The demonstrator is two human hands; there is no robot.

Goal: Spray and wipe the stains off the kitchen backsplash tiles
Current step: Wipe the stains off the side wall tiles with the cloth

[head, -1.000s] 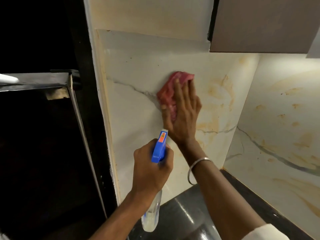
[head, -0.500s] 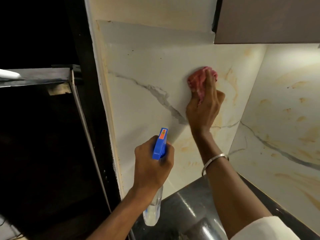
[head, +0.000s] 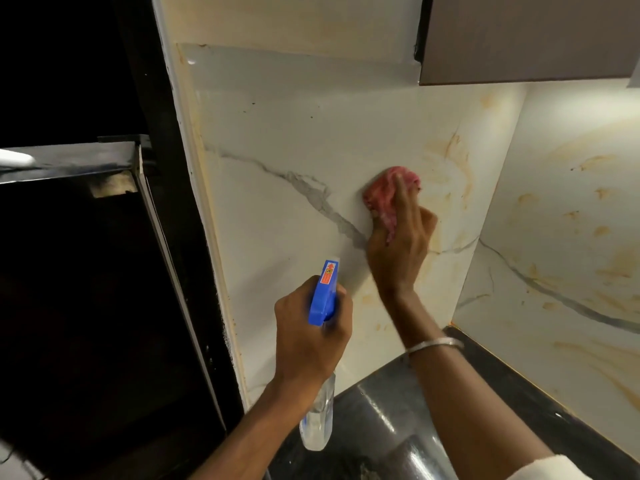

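Note:
My right hand (head: 398, 251) presses a crumpled red cloth (head: 386, 190) against the white marble-look backsplash tile (head: 277, 237), fingers curled over the cloth. My left hand (head: 311, 337) grips a clear spray bottle (head: 317, 427) by its neck, below the cloth. The bottle's blue trigger head (head: 325, 292) points up at the tile. Orange-brown stains (head: 453, 161) mark the tile to the right of the cloth, and more sit low on the tile near my right wrist. A grey vein runs across the tile to the left of the cloth.
The side wall tile (head: 571, 244) on the right carries several orange stains. A dark glossy countertop (head: 388, 410) lies below. An upper cabinet (head: 526, 36) hangs at top right. A dark appliance (head: 86, 271) with a metal edge stands on the left.
My right hand has wiped the cloth to the right across the tile and then slightly down. My left hand and the spray bottle have stayed almost still.

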